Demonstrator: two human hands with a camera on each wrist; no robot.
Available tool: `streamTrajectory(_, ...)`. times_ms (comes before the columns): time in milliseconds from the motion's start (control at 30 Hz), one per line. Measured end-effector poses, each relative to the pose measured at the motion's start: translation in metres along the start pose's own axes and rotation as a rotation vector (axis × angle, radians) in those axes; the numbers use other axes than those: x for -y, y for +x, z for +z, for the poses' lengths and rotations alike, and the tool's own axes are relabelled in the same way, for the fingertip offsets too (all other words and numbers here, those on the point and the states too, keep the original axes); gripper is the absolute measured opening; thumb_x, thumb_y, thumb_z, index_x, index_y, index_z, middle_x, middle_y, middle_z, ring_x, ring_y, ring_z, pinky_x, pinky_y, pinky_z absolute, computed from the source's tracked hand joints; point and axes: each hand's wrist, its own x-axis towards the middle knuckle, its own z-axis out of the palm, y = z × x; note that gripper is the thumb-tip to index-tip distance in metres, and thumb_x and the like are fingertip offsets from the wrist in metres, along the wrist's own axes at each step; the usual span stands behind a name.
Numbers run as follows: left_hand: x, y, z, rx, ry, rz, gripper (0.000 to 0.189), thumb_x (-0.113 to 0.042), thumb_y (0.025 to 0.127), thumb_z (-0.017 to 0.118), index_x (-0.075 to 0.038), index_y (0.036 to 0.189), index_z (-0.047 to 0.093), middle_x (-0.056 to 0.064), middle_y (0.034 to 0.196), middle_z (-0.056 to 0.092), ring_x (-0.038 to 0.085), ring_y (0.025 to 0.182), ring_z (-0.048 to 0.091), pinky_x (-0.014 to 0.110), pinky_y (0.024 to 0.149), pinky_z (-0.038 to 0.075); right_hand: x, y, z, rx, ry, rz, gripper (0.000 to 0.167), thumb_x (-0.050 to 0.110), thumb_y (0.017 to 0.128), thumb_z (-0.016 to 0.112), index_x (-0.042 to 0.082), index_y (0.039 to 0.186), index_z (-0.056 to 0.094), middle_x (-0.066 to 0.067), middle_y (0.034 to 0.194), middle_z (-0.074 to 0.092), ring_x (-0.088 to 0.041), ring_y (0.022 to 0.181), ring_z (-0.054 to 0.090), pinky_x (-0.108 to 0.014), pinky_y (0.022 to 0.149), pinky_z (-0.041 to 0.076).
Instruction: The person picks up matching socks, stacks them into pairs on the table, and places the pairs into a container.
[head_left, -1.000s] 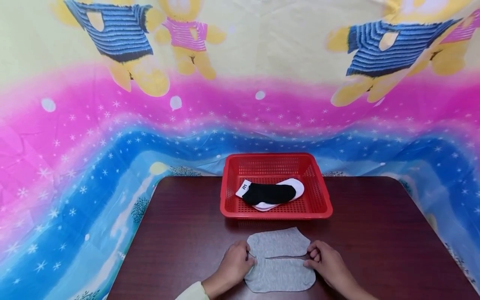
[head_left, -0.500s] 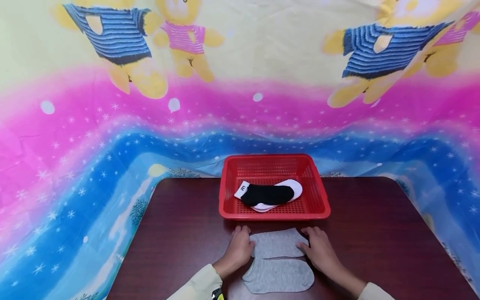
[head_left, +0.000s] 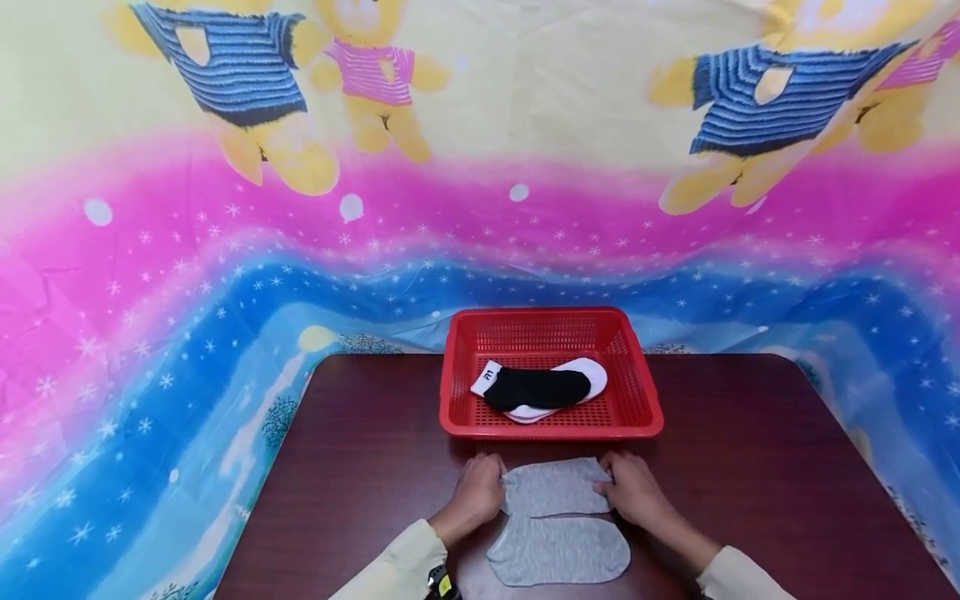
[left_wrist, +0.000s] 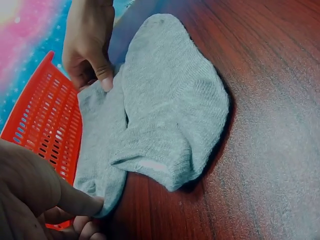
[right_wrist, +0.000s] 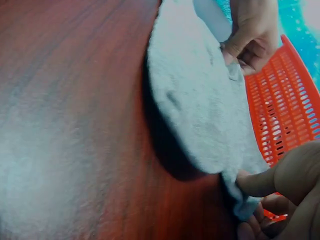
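Note:
Two grey ankle socks lie side by side on the dark wooden table (head_left: 360, 500), the far sock (head_left: 555, 489) partly under the near sock (head_left: 558, 552) at the left. My left hand (head_left: 480, 487) pinches the far sock's left end, its thumb (left_wrist: 82, 200) on top in the left wrist view. At the opposite end my right hand (head_left: 632, 486) pinches the same sock; the right wrist view shows that thumb (right_wrist: 257, 182) pressing the fabric, fingers curled beneath. Nothing holds the near sock, which lies flat with its cuff toward the left.
Just behind the hands stands a red perforated plastic basket (head_left: 551, 432). Inside it a black sock (head_left: 538, 388) with a white cuff lies over white socks (head_left: 596, 375). A patterned cloth (head_left: 480, 217) hangs around the table's back and sides.
Both hands have moved away from me, from the gap between the socks to the far sock's ends. Half a second ago their fingers were spread beside it; now they pinch it.

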Motion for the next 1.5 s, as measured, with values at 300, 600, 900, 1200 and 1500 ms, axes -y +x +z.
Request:
streamTrajectory(300,0.002,0.004,-0.007,0.056,-0.403,-0.161,0.015,0.013,0.074,0.064,0.001,0.083,0.065,0.000,0.068,0.055,0.008,0.064,0.049,0.022,0.057,0.042,-0.003,0.000,-0.009,0.088,0.241,0.122,0.013,0.006,0.086,0.078,0.004,0.093,0.068,-0.004,0.086,0.063,-0.014,0.078,0.054,-0.028,0.069,0.045)
streamTrajectory(600,-0.002,0.003,-0.011,0.068,-0.770,-0.380,0.019,0.014,0.080,0.059,0.008,0.097,0.065,0.002,0.074,0.054,0.012,0.063,0.052,0.026,0.055,0.048,-0.011,-0.012,-0.031,0.251,0.752,0.218,0.032,0.013,0.098,0.066,-0.011,0.120,0.063,-0.002,0.096,0.069,-0.012,0.088,0.064,-0.029,0.078,0.057)
streamTrajectory(900,-0.017,0.001,-0.014,0.117,-0.809,-0.341,0.018,0.012,0.080,0.059,0.010,0.097,0.064,0.005,0.072,0.060,0.010,0.062,0.056,0.027,0.058,0.051,-0.005,-0.021,-0.049,0.328,0.944,0.310,0.030,0.019,0.099,0.065,-0.003,0.120,0.063,0.002,0.099,0.068,-0.013,0.092,0.065,-0.034,0.084,0.057)
streamTrajectory(1200,-0.064,-0.010,-0.027,0.235,-0.847,-0.158,0.019,-0.003,0.103,0.055,0.006,0.102,0.071,0.021,0.088,0.072,0.023,0.079,0.070,0.044,0.072,0.061,0.029,-0.034,-0.065,0.238,1.038,0.389,0.018,0.018,0.099,0.064,0.007,0.112,0.058,0.004,0.095,0.063,-0.012,0.087,0.061,-0.031,0.079,0.053)
streamTrajectory(1500,-0.081,-0.009,-0.025,0.274,-1.069,-0.244,0.030,-0.007,0.106,0.049,0.012,0.124,0.063,0.029,0.107,0.073,0.043,0.101,0.073,0.044,0.083,0.062,0.071,-0.043,-0.053,0.197,1.082,0.343,0.022,0.016,0.097,0.067,0.005,0.113,0.056,0.004,0.096,0.064,-0.010,0.088,0.063,-0.029,0.078,0.055)
